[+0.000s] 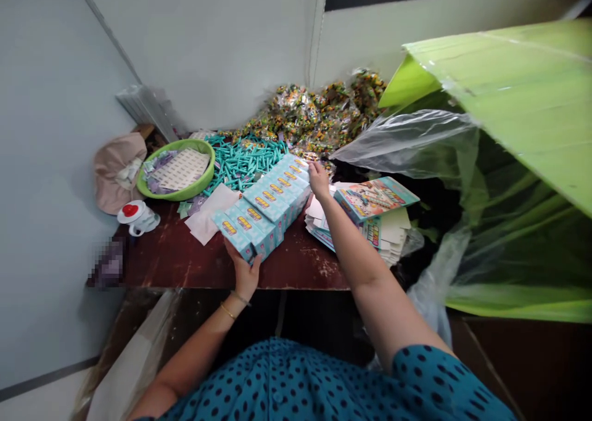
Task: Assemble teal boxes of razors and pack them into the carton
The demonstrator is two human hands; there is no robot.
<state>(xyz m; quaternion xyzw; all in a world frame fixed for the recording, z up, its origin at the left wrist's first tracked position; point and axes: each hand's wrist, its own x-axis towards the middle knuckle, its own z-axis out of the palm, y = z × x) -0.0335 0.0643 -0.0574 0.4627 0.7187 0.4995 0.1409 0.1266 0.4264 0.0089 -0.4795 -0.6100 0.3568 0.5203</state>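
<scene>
A row of small light-blue boxes [272,193] with yellow and pink labels is held between my two hands, just above the dark red table [305,267]. My left hand [245,272] grips the near end of the row, its thumb on the side and the other fingers partly hidden underneath. At the far right end, my right hand [319,179] presses against the last box. The boxes nearest my left hand sit a little out of line with the rest. Flat printed cartons [391,239] are piled right of the row, with a printed box [375,197] on top.
Teal sticks [247,162] lie heaped behind the boxes, before clear bags of colourful pieces [319,113]. A green basin [185,194] and a lidded mug [141,216] stand left. On the right, a large green carton [513,94] with plastic sheeting overhangs the table.
</scene>
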